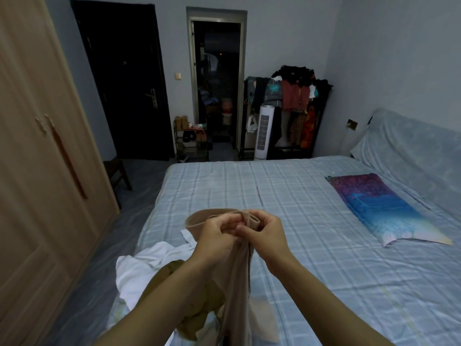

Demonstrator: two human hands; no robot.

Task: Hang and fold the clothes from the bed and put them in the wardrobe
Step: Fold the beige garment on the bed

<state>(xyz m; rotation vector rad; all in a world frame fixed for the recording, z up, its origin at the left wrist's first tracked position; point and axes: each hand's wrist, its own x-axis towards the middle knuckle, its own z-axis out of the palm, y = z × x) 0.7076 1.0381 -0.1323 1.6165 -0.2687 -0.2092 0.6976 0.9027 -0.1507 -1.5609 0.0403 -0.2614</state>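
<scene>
Both hands up over the bed (287,196): left hand (217,236) and right hand (267,236) pinch the bunched top of a beige sheer garment (237,278). Thin, stretchy-looking fabric, waistband loop open at top, rest hanging down over a white garment (142,270) and olive garment (199,303).

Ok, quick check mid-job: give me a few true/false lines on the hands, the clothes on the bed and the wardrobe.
1. Both hands, left and right, grip the beige garment. True.
2. The wardrobe doors stand open. False: they are closed.
3. A white garment lies near the bed's left edge. True.
4. The colourful pillow lies on the floor. False: it lies on the bed.
</scene>
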